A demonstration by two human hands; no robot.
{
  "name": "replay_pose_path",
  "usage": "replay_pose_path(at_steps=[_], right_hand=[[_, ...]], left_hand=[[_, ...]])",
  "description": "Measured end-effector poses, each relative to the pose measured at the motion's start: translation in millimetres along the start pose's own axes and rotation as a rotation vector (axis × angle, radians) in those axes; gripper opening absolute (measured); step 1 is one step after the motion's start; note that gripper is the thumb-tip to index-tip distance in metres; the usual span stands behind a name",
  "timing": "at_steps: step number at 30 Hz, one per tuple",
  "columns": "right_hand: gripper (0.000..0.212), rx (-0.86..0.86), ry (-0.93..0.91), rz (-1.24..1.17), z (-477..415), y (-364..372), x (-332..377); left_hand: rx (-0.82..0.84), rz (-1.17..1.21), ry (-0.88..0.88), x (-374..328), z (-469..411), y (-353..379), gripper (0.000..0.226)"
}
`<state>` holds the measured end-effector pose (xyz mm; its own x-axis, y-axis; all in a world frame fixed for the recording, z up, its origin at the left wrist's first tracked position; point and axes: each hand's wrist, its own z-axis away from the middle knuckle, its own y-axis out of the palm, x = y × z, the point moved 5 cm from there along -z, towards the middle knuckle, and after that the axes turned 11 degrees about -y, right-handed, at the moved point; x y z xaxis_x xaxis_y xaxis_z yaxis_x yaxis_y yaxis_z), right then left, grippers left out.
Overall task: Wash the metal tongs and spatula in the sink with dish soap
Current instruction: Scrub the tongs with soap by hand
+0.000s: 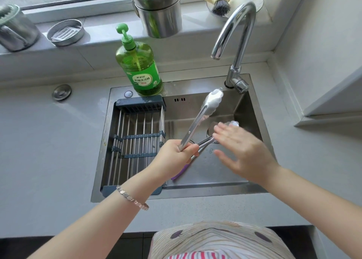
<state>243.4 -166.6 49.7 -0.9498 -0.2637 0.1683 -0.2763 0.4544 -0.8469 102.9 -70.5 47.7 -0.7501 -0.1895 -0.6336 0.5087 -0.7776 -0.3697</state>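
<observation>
Soaping seems under way: the left hand [182, 151] grips the tongs [203, 111] by the hinge over the sink [195, 192], foam on their tips. The right hand [241, 151], fingers straight, lies on one arm. The purple-handled spatula [181, 171] lies in the basin, likely unwashed; rinsing remains.

A drying rack [137, 137] lies left of the curved tap [238, 33]; stacked steel pots [158, 9] stand on the windowsill [98, 37]. A brush [220, 6] lies beside them.

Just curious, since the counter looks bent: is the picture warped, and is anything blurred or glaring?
Head view: the wide lens bows the counter edges; soft daylight, faint shadows; bright glints on the faucet and tongs; the right hand looks slightly smeared.
</observation>
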Motion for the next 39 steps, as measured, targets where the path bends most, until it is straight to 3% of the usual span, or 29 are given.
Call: replay_pose_path(at_steps=[2,6,10,12,15,17,20,22,27,31,35,39], right_hand=[[0.036,0.022,-0.029,-0.018,-2.3,0.1,2.5],[0.038,0.019,0.084,0.052,-6.8,-5.3,-7.7],[0.043,0.095,0.017,0.033,-3.4,3.6,8.8],[0.040,0.099,0.096,0.056,-4.4,1.8,-3.8],[0.046,0.181,0.180,0.096,-9.6,5.5,-2.6],[0.049,0.209,0.111,0.010,-16.5,11.3,24.1],[0.052,0.186,-0.026,-0.177,-21.6,17.4,62.7],[0.053,0.212,-0.084,-0.176,-23.0,18.9,62.1],[0.050,0.238,0.001,-0.071,-29.5,17.4,35.0],[0.050,0.253,-0.157,-0.110,-31.2,22.9,53.7],[0.049,0.235,-0.032,-0.097,-38.2,17.9,34.0],[0.056,0.294,-0.120,-0.164,-33.4,24.1,49.2]], left_hand=[[-0.009,-0.002,0.012,-0.5,0.9,0.1,0.025],[-0.036,0.029,0.029,-0.3,0.6,-2.2,0.025],[-0.050,0.032,0.041,0.8,0.6,-0.8,0.025],[-0.037,-0.018,0.061,3.4,1.3,-1.7,0.026],[0.022,-0.070,0.029,6.2,0.7,0.0,0.010],[0.062,-0.029,0.010,6.3,-2.0,2.5,0.022],[0.121,0.044,0.069,-0.8,-4.2,2.4,0.021],[0.185,0.098,0.069,-1.2,-4.8,-0.1,0.024],[0.327,0.169,-0.029,6.5,-4.3,1.8,0.032],[0.443,0.298,-0.030,5.8,-2.6,8.3,0.036],[0.514,0.436,-0.100,8.1,-2.5,6.2,0.028],[0.582,0.631,-0.169,12.6,-0.3,5.8,0.029]])
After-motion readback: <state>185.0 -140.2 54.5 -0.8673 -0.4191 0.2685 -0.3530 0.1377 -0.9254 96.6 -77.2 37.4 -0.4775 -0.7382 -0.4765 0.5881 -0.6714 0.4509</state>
